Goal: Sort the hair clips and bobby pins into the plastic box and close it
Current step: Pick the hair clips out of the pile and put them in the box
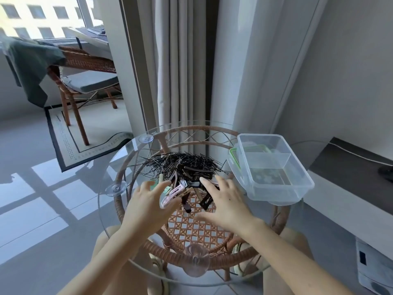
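A heap of black bobby pins (180,165) lies on the round glass tabletop (119,167). Just in front of it sit several hair clips (187,188), brown, black and pale pink. My left hand (146,201) hovers with fingers spread at the left side of the clips, touching a pink one. My right hand (225,201) is spread open at their right side. A clear plastic box (274,167) with a divider stands open at the table's right edge. Its green-rimmed lid (234,158) lies partly under it.
The glass top rests on a rattan frame (191,228) with suction cups. A rattan chair (85,81) with dark cloth stands at the back left on a rug. Curtains hang behind the table. A dark low shelf (350,167) runs along the right wall.
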### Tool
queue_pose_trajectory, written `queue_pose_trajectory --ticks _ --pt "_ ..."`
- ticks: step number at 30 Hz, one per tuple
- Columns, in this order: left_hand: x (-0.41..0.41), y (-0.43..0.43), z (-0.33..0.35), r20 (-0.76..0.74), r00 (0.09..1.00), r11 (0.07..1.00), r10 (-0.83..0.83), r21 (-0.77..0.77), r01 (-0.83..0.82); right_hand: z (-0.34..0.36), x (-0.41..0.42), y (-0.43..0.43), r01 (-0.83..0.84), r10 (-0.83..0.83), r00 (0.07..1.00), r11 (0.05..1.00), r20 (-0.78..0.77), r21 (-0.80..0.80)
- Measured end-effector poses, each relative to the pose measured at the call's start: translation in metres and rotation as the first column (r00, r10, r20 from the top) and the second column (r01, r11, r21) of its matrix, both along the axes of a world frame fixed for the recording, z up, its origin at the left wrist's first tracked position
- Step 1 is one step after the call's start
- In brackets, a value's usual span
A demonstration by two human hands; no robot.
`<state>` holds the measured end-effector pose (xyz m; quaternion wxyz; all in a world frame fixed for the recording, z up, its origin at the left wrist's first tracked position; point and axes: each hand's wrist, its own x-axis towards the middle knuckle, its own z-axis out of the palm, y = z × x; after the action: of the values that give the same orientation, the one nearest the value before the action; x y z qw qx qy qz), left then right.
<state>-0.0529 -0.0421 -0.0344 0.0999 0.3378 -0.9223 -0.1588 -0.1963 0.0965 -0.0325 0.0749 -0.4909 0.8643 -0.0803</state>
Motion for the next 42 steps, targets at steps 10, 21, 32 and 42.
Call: queue_pose_trajectory --ticks 10,21,32,42 --pt "-0.014 0.011 -0.003 -0.038 0.997 0.997 -0.065 -0.042 0.063 -0.019 0.001 -0.012 -0.135 0.090 0.981 0.953 -0.174 -0.272" --pt "-0.029 0.016 0.000 0.176 0.964 0.952 -0.199 -0.201 0.233 -0.025 -0.007 -0.018 -0.304 0.231 0.932 0.919 -0.279 -0.252" --pt "-0.022 0.009 -0.002 0.150 0.950 0.917 -0.275 -0.254 0.306 0.068 -0.017 0.022 0.001 0.079 0.989 0.843 0.125 -0.537" --pt "-0.041 0.017 0.018 0.558 0.745 0.698 -0.367 -0.364 0.617 0.086 -0.111 0.065 0.342 -0.305 0.929 0.923 0.208 -0.177"
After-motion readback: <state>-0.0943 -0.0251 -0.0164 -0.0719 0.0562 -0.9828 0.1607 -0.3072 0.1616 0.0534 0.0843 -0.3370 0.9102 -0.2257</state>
